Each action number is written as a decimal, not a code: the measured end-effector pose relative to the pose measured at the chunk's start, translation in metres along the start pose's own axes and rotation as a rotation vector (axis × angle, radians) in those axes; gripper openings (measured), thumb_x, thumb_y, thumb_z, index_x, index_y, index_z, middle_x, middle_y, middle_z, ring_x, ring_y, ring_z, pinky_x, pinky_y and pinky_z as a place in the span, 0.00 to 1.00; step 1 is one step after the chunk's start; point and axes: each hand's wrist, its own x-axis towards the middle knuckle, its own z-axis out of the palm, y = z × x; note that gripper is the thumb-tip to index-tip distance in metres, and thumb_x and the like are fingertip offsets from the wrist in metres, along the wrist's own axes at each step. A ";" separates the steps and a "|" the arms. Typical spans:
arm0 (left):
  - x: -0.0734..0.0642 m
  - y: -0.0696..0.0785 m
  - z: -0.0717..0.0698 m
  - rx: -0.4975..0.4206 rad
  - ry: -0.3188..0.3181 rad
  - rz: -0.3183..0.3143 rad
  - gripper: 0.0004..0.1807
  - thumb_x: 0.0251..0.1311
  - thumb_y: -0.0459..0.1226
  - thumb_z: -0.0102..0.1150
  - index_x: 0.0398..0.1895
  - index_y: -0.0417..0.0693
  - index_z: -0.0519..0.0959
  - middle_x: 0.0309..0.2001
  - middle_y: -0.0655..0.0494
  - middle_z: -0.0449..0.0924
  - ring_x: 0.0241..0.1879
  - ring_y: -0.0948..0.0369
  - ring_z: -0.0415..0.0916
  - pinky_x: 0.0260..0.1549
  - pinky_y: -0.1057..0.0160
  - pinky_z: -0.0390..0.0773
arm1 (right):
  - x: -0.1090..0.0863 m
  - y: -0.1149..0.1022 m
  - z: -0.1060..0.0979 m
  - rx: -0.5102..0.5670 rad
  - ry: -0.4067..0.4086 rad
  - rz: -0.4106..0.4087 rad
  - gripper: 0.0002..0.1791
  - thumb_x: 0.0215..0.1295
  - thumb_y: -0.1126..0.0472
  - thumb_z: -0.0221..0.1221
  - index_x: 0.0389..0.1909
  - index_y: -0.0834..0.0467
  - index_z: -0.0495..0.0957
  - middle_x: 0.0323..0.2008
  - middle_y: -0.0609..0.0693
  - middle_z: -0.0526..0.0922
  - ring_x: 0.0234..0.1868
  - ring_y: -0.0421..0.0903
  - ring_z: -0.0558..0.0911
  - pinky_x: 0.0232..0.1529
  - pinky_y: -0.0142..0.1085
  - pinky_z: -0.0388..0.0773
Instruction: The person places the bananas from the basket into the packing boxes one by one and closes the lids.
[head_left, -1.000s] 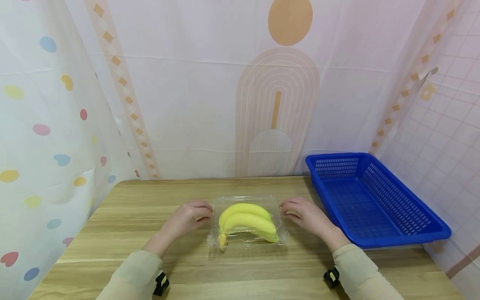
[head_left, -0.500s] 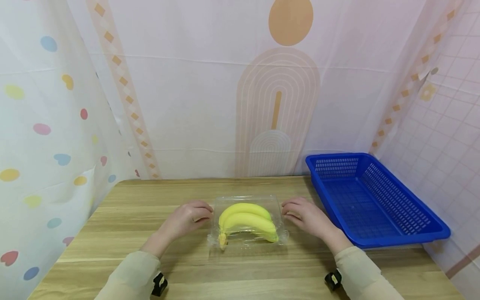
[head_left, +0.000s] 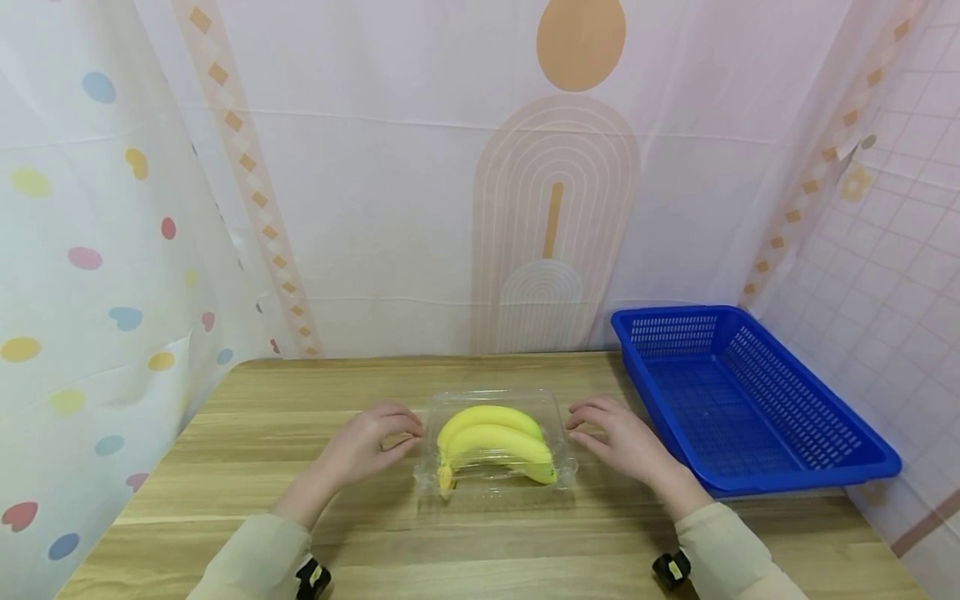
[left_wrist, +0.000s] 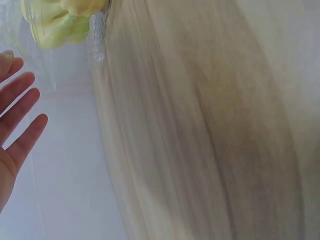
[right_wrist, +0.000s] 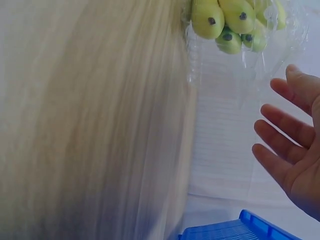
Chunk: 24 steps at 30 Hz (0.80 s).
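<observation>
A bunch of yellow bananas point(head_left: 498, 439) lies inside a clear plastic box point(head_left: 495, 498) on the wooden table. Just left of the box is my left hand point(head_left: 372, 444), fingers extended and holding nothing; the left wrist view shows its fingers point(left_wrist: 22, 102) spread below the bananas point(left_wrist: 57, 25). My right hand point(head_left: 617, 442) sits off the box's right side, its thumb and fingers apart with nothing between them. Several dark-tipped banana ends point(right_wrist: 227, 22) show through the plastic in the right wrist view. Both hands appear a little apart from the box. Whether its lid is latched is hard to see.
A blue slotted plastic basket point(head_left: 652, 408) stands at the table's right side, close behind the right forearm. Patterned cloth point(head_left: 390, 208) hangs behind the table and along both sides. Bare wooden tabletop point(head_left: 277, 417) stretches left of the box.
Both hands have drawn slightly outward from the box, and their fingers have loosened and spread. The box and bananas have hardly moved. The basket stays in place.
</observation>
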 end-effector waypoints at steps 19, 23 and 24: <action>-0.006 0.032 -0.005 -0.178 0.029 -0.322 0.12 0.55 0.30 0.70 0.43 0.38 0.84 0.41 0.50 0.85 0.38 0.56 0.83 0.37 0.58 0.86 | -0.015 -0.013 -0.001 0.388 0.064 0.304 0.17 0.65 0.68 0.64 0.54 0.67 0.79 0.45 0.57 0.85 0.46 0.53 0.84 0.48 0.43 0.83; -0.011 0.036 -0.004 -0.313 0.025 -0.455 0.13 0.58 0.30 0.69 0.46 0.38 0.83 0.40 0.51 0.85 0.37 0.58 0.83 0.37 0.59 0.86 | -0.018 -0.016 -0.004 0.463 0.027 0.373 0.19 0.68 0.65 0.62 0.57 0.68 0.76 0.47 0.58 0.84 0.48 0.53 0.83 0.50 0.41 0.82; -0.012 0.036 -0.004 -0.345 0.031 -0.480 0.13 0.58 0.31 0.68 0.46 0.38 0.83 0.40 0.52 0.85 0.37 0.59 0.83 0.37 0.60 0.86 | -0.019 -0.016 -0.005 0.478 0.020 0.383 0.19 0.68 0.65 0.61 0.58 0.68 0.76 0.47 0.58 0.84 0.48 0.53 0.83 0.50 0.41 0.82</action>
